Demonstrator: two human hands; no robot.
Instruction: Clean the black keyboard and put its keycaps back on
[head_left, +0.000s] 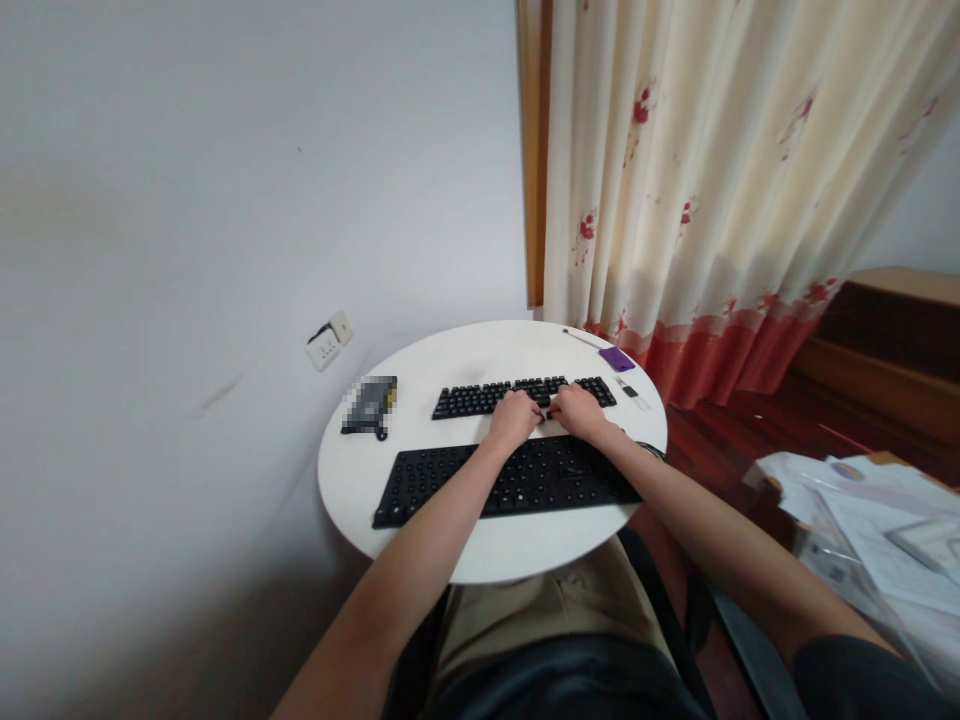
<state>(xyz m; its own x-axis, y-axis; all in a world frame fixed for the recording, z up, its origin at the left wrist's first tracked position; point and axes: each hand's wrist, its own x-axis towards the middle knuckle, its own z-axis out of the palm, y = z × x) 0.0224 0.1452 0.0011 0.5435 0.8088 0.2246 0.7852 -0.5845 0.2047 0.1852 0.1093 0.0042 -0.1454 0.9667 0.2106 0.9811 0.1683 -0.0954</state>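
Black keycaps (472,400) lie loose in keyboard-like rows on the white round table (480,560). In front of them sits a black keyboard base (431,480), its key positions mostly bare, with my forearms crossing over it. My left hand (516,418) is at the front edge of the keycap rows, fingers curled and pinched at a small black keycap. Close beside it, my right hand (577,410) is bent over the rows, its fingertips also closed at a small dark keycap. The fingers partly hide both caps.
A partly blurred dark packet (369,404) lies at the table's left. At the back right are a purple cloth-like piece (616,359) and a small black-and-clear tool (630,391). A wall socket (324,349) is left, a curtain (675,200) behind, papers (877,520) at right.
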